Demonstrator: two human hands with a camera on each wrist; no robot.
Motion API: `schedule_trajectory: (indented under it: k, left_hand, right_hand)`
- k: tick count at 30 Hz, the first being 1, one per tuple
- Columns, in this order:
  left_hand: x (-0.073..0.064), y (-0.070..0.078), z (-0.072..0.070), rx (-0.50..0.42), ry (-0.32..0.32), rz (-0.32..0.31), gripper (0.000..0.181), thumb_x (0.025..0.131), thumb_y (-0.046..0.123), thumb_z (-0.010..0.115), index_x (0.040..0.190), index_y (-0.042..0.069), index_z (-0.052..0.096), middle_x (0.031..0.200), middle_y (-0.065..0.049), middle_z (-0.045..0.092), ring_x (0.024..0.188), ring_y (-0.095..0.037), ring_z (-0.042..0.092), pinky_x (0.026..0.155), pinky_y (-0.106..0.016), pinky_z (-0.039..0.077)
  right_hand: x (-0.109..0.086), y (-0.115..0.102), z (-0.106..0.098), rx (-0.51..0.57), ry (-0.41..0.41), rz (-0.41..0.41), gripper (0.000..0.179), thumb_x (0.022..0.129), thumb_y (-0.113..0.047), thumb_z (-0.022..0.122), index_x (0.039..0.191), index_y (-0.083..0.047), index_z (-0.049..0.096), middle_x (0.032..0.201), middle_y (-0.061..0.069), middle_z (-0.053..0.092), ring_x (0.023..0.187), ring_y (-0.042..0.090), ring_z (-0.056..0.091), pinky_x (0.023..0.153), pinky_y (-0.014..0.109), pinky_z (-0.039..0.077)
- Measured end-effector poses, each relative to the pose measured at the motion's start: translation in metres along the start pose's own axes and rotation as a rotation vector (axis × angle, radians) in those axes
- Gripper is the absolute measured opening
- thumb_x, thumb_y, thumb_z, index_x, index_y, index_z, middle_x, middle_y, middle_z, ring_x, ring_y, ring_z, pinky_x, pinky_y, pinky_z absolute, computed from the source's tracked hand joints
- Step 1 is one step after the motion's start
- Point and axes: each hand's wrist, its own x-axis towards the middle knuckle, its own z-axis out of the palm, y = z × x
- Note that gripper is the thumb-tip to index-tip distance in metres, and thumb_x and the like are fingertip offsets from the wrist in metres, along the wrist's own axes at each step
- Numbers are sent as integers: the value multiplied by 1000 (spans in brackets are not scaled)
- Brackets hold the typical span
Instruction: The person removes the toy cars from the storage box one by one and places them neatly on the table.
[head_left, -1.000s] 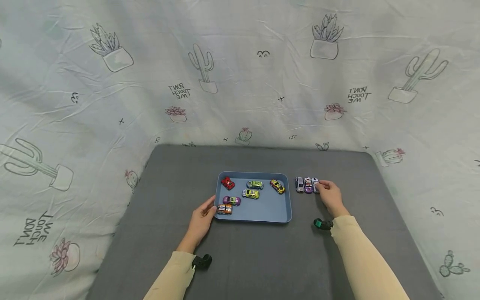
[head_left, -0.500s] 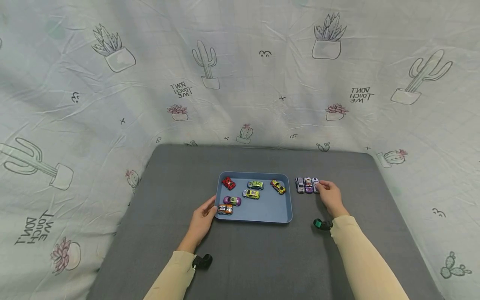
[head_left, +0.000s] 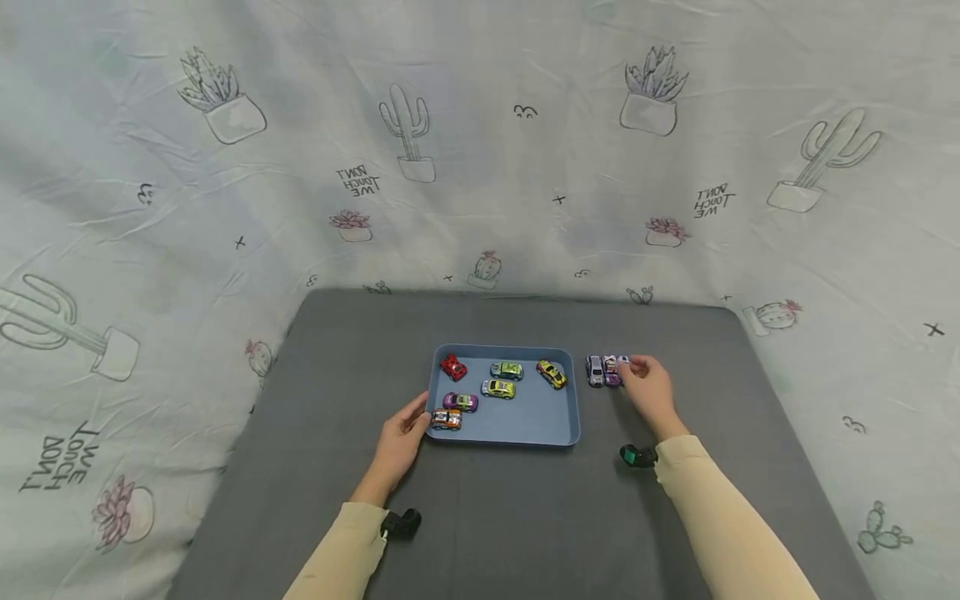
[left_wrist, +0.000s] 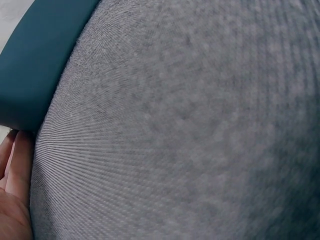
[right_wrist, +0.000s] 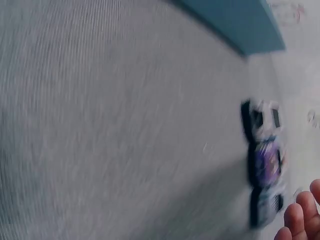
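While the left hand steadies the blue tray, the right hand's grip pinches the outermost toy car of three; judged next: release, then fetch another.

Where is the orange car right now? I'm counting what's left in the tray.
In the head view, the orange car sits in the blue tray's near-left corner, beside the left hand, just below the purple car.

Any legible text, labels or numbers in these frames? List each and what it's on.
"DON'T TOUCH ME", printed mirrored, on the backdrop cloth: top centre, top right, lower left.
Decals on the toy cars in the tray and by the right hand: too small to read.
Wrist views: none.
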Motion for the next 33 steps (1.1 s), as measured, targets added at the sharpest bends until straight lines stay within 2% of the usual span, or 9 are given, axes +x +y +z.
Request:
schedule_trajectory:
  k: [3,7,10,16,22,24,27,31,33]
  left_hand:
    - [1,-4,0,-38,-2,-8,43,100,20,57,142,18,51,142,-10,50,130,-25,46,107,-45,37]
    - [-6,15,-2,-33,-22,-23,44,100,14,55,144,10,48,143,-15,48,130,-29,45,106,-47,37]
    - [-9,22,-3,4,-17,-16,44,101,14,54,144,9,48,142,-15,48,131,-28,44,106,-45,37]
    - [-10,21,-3,1,-11,-6,44,101,14,54,143,9,48,142,-16,48,130,-29,46,105,-46,38]
    - [-9,20,-4,-7,-12,-11,43,101,15,55,143,10,49,142,-15,49,130,-27,46,105,-44,39]
    - [-9,19,-3,-4,-13,-8,43,101,14,54,143,8,48,142,-16,48,131,-28,45,105,-45,38]
    - [-4,6,-2,-19,-8,-3,44,100,15,55,143,10,48,143,-16,47,131,-29,45,105,-47,37]
    - [1,-12,0,-32,7,-1,44,100,23,56,143,19,50,143,-11,48,131,-25,45,106,-46,37]
    - [2,-16,0,-31,13,1,43,99,25,57,142,22,51,143,-9,49,130,-24,45,106,-45,37]
  right_hand:
    - [-5,-15,4,-16,-28,-63,55,95,-41,61,128,2,53,114,19,57,103,32,55,83,43,48]
    - [-12,-31,12,-56,-49,-144,59,94,-45,61,128,2,54,115,18,55,104,32,54,84,47,47]
    - [-17,-40,19,-64,-73,-184,59,93,-44,62,129,1,54,116,17,55,105,32,53,86,48,47]
    - [-24,-53,33,-81,-113,-232,58,92,-44,64,130,-1,55,117,16,57,106,29,52,89,48,45]
    - [-25,-56,48,-100,-120,-278,50,92,-37,67,126,-1,58,114,14,60,103,28,54,88,46,46]
    - [-26,-55,54,-120,-113,-282,48,91,-36,68,124,-2,59,112,12,62,102,27,55,88,45,46]
    - [-26,-55,63,-148,-100,-285,46,89,-36,70,121,-3,62,108,11,63,102,27,54,88,46,43]
    - [-27,-55,72,-181,-71,-295,46,87,-37,73,117,-3,64,104,11,64,103,29,51,93,49,35]
    - [-26,-55,76,-192,-55,-303,45,86,-36,74,116,-3,65,103,11,64,104,30,50,96,50,31]
